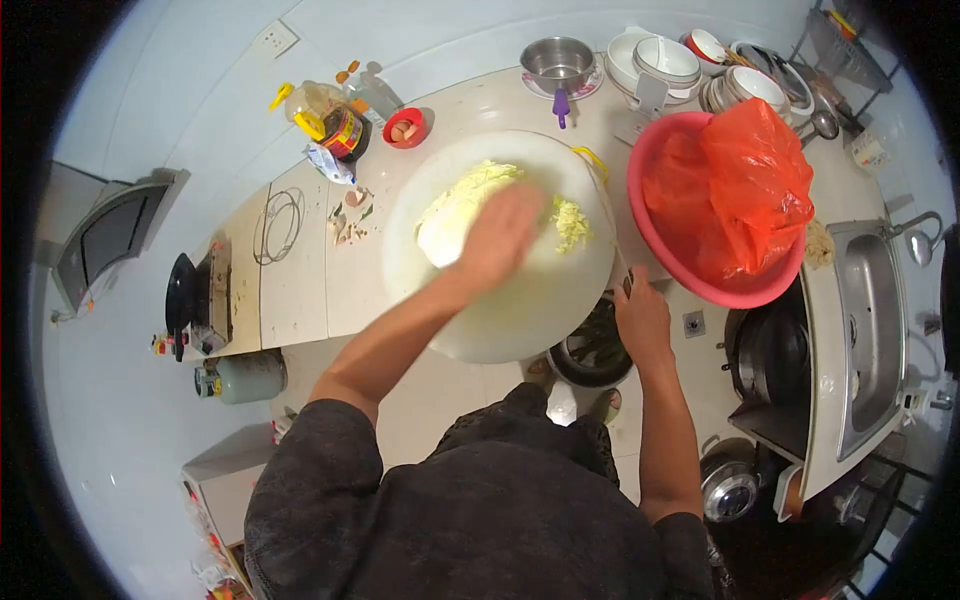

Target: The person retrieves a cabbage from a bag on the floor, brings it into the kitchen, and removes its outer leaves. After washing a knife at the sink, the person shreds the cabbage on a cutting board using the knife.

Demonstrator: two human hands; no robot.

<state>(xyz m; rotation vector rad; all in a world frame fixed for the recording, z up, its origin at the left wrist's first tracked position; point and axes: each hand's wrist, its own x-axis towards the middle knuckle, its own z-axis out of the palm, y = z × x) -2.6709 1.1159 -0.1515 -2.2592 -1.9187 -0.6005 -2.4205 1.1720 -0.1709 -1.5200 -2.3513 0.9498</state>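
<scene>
A pale half head of napa cabbage (455, 210) lies on a round white cutting board (480, 325). My left hand (503, 232) rests over its right side and grips it, the fingertips slightly blurred. Shredded cabbage (571, 224) sits in a small pile to the right of that hand. My right hand (641, 312) is closed around the handle of a knife (624, 262) at the board's right edge. The blade shows almost edge-on, apart from the cabbage.
A pink basin (655, 235) holding a red plastic bag (760, 190) stands close on the right. Behind the board are a small pot (558, 65), a red bowl of eggs (405, 128) and bottles (345, 130). Garlic scraps (345, 225) lie left; a sink (870, 330) is far right.
</scene>
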